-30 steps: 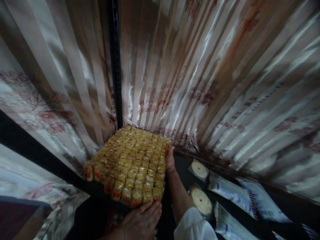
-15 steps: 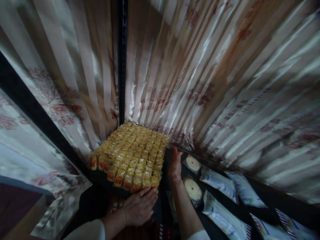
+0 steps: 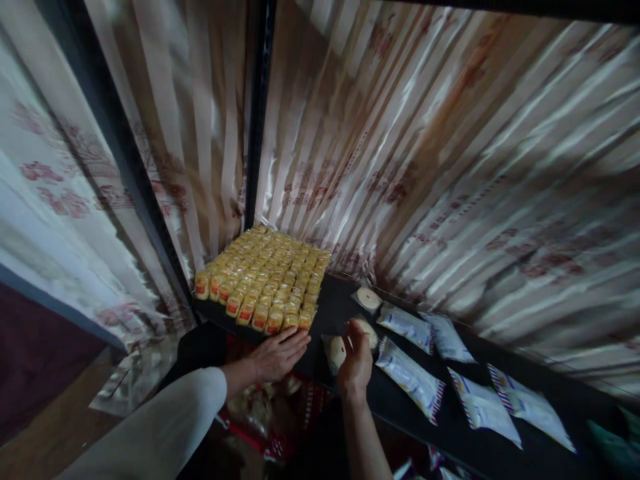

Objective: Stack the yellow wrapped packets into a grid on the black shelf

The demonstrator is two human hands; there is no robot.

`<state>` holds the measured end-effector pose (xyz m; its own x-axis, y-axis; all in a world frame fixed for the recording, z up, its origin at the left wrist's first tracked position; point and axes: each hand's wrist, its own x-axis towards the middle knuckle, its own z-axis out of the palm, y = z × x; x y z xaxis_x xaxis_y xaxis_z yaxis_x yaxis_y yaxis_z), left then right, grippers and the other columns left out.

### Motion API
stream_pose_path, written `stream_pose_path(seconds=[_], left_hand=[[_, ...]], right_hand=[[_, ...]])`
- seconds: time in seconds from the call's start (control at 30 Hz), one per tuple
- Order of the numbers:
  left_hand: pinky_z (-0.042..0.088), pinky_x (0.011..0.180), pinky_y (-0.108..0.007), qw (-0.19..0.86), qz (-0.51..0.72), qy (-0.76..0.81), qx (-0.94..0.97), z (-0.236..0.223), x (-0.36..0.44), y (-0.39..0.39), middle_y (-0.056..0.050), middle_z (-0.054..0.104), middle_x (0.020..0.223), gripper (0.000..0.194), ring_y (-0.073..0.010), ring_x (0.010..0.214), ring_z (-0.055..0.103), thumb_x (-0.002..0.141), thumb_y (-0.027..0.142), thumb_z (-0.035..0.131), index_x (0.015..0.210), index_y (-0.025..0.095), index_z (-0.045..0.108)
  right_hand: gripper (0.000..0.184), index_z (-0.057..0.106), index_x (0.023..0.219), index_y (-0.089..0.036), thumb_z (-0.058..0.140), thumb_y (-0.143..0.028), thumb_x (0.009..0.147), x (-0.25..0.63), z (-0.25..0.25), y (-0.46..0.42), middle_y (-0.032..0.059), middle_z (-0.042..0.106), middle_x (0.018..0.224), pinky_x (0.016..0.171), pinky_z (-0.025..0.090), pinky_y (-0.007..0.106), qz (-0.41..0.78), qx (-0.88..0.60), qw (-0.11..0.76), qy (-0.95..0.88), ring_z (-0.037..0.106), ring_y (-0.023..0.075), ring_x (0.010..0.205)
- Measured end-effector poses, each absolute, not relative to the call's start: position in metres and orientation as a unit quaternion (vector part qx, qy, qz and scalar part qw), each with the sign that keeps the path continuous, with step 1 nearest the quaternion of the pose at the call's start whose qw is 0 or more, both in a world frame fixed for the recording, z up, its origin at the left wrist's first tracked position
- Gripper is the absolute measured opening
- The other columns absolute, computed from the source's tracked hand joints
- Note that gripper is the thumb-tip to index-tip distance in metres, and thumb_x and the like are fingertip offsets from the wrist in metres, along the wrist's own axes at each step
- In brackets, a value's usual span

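Note:
A block of small yellow wrapped cakes (image 3: 270,277) stands in tight rows in the shelf's left corner, red labels showing along the front. My left hand (image 3: 281,353) lies with fingers stretched out against the front row near its right end. To the right of the block, my right hand (image 3: 356,363) is held up over the shelf, fingers apart and slightly bent, nothing in it. Behind and beside that hand are round pale wrapped cakes (image 3: 369,299) with a red dot on top, one partly covered by the fingers.
Several white-and-blue packets (image 3: 410,377) with striped ends lie on the dark shelf (image 3: 425,437) to the right. Patterned curtains (image 3: 350,153) hang behind and at the left, with dark metal posts (image 3: 259,120). Below the shelf is a red container (image 3: 270,437) with wrapped goods.
My right hand has come away from the block's right side, toward the front and the round cakes. My left hand stays at the front row. The view has shifted, showing more shelf.

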<state>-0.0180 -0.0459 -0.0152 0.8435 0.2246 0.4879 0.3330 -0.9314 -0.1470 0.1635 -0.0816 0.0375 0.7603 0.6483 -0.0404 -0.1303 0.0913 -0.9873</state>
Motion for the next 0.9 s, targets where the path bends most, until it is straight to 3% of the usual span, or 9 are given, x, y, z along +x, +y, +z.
stream_pose_path(seconds=[0.13, 0.33, 0.57, 0.7, 0.9], left_hand=[[0.026, 0.112, -0.042, 0.094, -0.257, -0.160, -0.948, -0.018, -0.025, -0.063, -0.010, 0.050, 0.135, 0.034, -0.0228, 0.134, 0.032, 0.089, 0.017, 0.038, 0.116, 0.009, 0.056], [0.025, 0.111, -0.042, 0.016, -0.242, -0.292, -0.925, -0.019, -0.062, -0.097, -0.010, 0.039, 0.143, 0.041, -0.0232, 0.137, 0.024, 0.085, 0.020, 0.043, 0.124, 0.011, 0.051], [0.037, 0.103, -0.039, -0.037, -0.228, -0.383, -0.894, -0.001, -0.094, -0.101, -0.010, 0.039, 0.143, 0.045, -0.0224, 0.135, 0.029, 0.084, 0.017, 0.039, 0.129, 0.011, 0.047], [0.037, 0.104, -0.038, -0.073, -0.238, -0.412, -0.876, 0.001, -0.097, -0.109, -0.010, 0.036, 0.145, 0.047, -0.0217, 0.134, 0.029, 0.081, 0.015, 0.041, 0.128, 0.013, 0.048], [0.042, 0.099, -0.041, -0.114, -0.218, -0.465, -0.851, -0.004, -0.105, -0.125, -0.009, 0.027, 0.149, 0.044, -0.0261, 0.132, 0.031, 0.080, 0.017, 0.042, 0.123, 0.016, 0.051]], right_hand=[[0.056, 0.057, 0.115, -0.014, 0.039, -0.056, 0.082, 0.143, 0.034, -0.112, 0.0107, 0.057, 0.123, 0.091, 0.046, 0.037, 0.270, -0.621, 0.705, -0.209, 0.053, 0.0233, 0.115], [0.056, 0.059, 0.115, -0.015, 0.048, -0.055, 0.077, 0.100, 0.013, -0.149, 0.0105, 0.058, 0.122, 0.088, 0.047, 0.037, 0.323, -0.639, 0.658, -0.232, 0.055, 0.0250, 0.111], [0.053, 0.062, 0.113, -0.018, 0.051, -0.054, 0.076, 0.069, -0.004, -0.150, 0.0088, 0.060, 0.122, 0.096, 0.042, 0.035, 0.364, -0.626, 0.581, -0.371, 0.052, 0.0230, 0.116], [0.054, 0.063, 0.112, -0.017, 0.054, -0.055, 0.074, 0.055, -0.001, -0.153, 0.0099, 0.059, 0.124, 0.100, 0.039, 0.036, 0.372, -0.628, 0.548, -0.409, 0.052, 0.0234, 0.117], [0.052, 0.067, 0.104, -0.016, 0.057, -0.054, 0.070, 0.043, -0.005, -0.181, 0.0109, 0.065, 0.113, 0.099, 0.040, 0.037, 0.365, -0.663, 0.485, -0.438, 0.057, 0.0256, 0.110]])
